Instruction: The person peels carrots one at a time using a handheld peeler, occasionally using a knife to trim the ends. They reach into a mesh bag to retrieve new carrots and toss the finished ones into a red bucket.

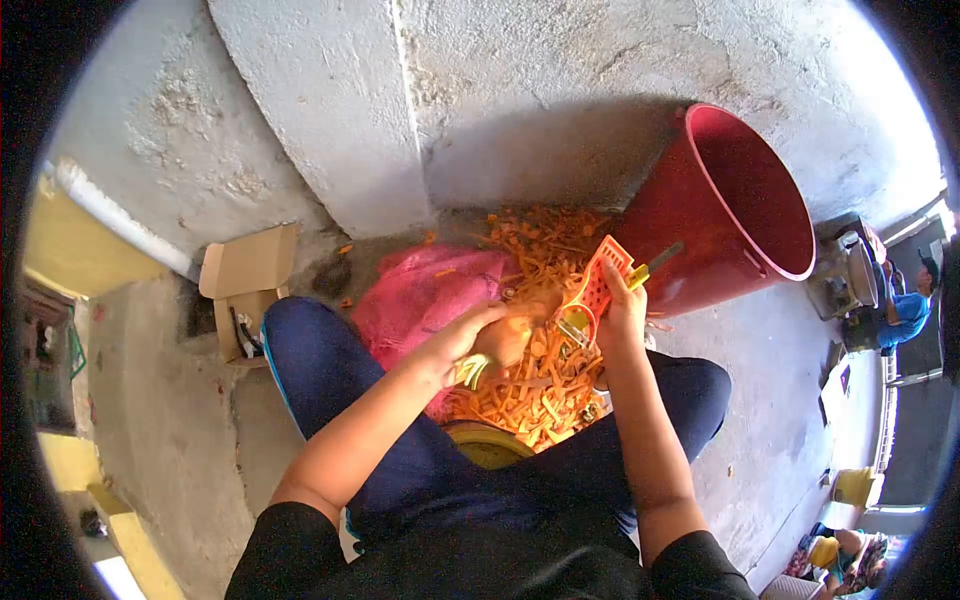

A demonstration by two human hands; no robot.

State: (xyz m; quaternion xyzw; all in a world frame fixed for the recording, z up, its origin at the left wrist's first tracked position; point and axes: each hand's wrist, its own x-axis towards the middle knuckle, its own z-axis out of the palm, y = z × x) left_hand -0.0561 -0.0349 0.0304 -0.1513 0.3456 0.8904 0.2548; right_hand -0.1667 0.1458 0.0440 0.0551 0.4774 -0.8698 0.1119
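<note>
My left hand (468,340) is closed around a thick orange root, apparently a carrot (514,338), smeared by motion; a pale green stalk end (472,370) shows below the palm. Opposite it, my right hand (622,315) grips an orange peeler (604,276) with a perforated handle, its metal end (575,322) close to the carrot. A knife with a yellow handle (637,277) also sticks out of the right hand, blade pointing up and right. Under both hands lies a heap of orange peelings (545,395), some over a yellowish container (490,446) between my legs.
A pink mesh sack (430,295) lies beyond my left hand. The tall red bin (665,215) leans at the right, near the wall. By my left knee sits an open cardboard box (246,275). Other people (908,310) are at the far right.
</note>
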